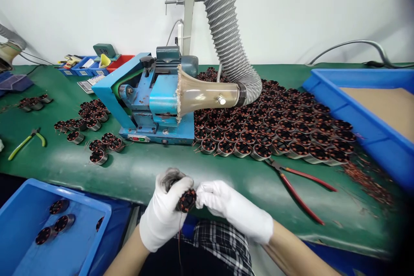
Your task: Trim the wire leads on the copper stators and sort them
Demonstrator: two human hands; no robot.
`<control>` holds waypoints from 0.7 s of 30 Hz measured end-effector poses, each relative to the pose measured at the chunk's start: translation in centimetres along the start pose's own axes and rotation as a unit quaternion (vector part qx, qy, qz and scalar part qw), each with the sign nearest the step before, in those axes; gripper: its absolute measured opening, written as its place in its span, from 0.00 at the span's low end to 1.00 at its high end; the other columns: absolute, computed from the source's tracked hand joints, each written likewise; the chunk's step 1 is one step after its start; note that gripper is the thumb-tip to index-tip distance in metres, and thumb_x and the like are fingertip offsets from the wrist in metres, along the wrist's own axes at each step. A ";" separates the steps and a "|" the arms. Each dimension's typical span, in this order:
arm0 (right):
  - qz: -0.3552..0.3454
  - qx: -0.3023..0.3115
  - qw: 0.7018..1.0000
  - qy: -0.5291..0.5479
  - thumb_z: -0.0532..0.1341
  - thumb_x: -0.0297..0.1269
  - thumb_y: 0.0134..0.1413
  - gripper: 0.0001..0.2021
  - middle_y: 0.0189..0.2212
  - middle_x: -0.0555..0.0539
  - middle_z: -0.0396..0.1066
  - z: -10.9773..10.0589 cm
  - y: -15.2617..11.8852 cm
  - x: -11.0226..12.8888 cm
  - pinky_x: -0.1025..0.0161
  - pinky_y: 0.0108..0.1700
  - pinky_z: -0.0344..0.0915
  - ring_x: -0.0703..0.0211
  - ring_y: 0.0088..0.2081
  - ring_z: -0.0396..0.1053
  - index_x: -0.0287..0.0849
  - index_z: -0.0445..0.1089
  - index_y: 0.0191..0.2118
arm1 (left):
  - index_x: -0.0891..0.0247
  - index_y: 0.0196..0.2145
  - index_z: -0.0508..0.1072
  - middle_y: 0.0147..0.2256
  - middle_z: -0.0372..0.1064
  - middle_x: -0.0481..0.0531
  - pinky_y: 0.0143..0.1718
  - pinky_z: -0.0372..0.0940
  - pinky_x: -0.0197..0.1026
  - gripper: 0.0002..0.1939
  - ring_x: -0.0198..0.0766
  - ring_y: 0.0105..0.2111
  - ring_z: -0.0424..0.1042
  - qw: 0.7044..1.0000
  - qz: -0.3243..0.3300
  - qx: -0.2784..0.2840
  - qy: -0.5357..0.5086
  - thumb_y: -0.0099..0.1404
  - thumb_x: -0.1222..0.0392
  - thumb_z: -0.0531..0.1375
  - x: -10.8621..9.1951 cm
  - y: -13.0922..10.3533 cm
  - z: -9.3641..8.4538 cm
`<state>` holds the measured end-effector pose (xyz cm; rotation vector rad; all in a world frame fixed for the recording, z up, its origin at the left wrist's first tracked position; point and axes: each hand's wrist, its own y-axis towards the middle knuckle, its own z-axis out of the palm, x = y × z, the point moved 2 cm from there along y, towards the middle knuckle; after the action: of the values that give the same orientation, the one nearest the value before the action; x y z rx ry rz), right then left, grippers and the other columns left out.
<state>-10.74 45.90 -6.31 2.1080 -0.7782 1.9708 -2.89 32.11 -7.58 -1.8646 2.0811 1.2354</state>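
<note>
My left hand (166, 209), in a white glove with a dirt-darkened patch, is wrapped round a small round motor coil (187, 201) with a black and copper-coloured face. A thin wire hangs down from the coil. Just right of it is my right hand (223, 202), also in a white glove, with its fingertips pinched together close to the coil's edge. What those fingertips hold, if anything, is too small to make out. Both hands are over my lap at the front edge of the green table (155, 164).
Behind stands a blue machine (164, 95) with a grey hose (223, 21). Many coils (249, 127) fill the table on the right, beside red-handled pliers (299, 200) and wire scraps (368, 183). Green-handled pliers (24, 144) lie left. Blue bins (106, 224) flank the front left and back right.
</note>
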 end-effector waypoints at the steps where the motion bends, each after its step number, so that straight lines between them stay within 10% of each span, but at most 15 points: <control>1: 0.018 0.031 0.997 0.071 0.48 0.44 0.56 0.14 0.12 0.59 0.44 0.1 0.4 -1.0 0.67 0.19 0.48 0.68 0.14 0.43 0.42 0.56 0.24 | 0.57 0.49 0.60 0.46 0.56 0.57 0.48 0.61 0.47 0.25 0.44 0.49 0.60 1.000 0.023 -0.006 0.006 0.55 0.73 0.55 0.3 -0.2 0.3; 5: 0.049 0.052 0.992 0.100 0.44 0.47 0.56 0.16 0.08 0.64 0.33 0.2 1.8 -4.3 0.67 0.14 0.45 0.68 0.09 0.36 0.44 0.55 0.25 | 0.59 0.45 0.62 0.41 0.64 0.55 0.48 0.60 0.51 0.19 0.48 0.49 0.61 0.998 -0.011 0.057 0.014 0.55 0.64 0.59 2.1 -0.3 1.8; 10: 0.027 0.000 0.997 -0.068 0.52 0.37 0.55 0.11 0.13 0.56 0.53 -1.0 2.2 -3.6 0.67 0.21 0.44 0.69 0.15 0.46 0.39 0.63 0.25 | 0.59 0.40 0.68 0.40 0.69 0.52 0.48 0.59 0.51 0.25 0.49 0.47 0.64 0.980 -0.119 0.159 0.000 0.42 0.58 0.69 3.9 0.4 2.9; 16: -0.038 0.048 0.821 -0.568 0.52 0.19 0.44 0.12 0.18 0.50 0.68 -3.3 1.4 -2.3 0.65 0.25 0.48 0.63 0.21 0.62 0.41 0.69 0.28 | 0.57 0.41 0.69 0.42 0.69 0.52 0.51 0.56 0.51 0.28 0.48 0.48 0.64 0.977 -0.122 0.175 -0.017 0.38 0.60 0.70 4.4 0.8 2.8; 21: -0.001 -0.056 0.827 -0.559 0.51 0.24 0.53 0.13 0.28 0.47 0.74 -6.3 0.0 -2.1 0.64 0.33 0.61 0.59 0.29 0.71 0.41 0.71 0.36 | 0.56 0.46 0.66 0.45 0.69 0.51 0.57 0.49 0.53 0.31 0.45 0.48 0.65 0.970 -0.126 0.201 -0.048 0.42 0.60 0.68 4.9 0.9 2.6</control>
<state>-16.31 49.24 -7.57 3.0524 -0.9483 0.4400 -6.03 29.66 -11.56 -1.7699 1.8065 0.7591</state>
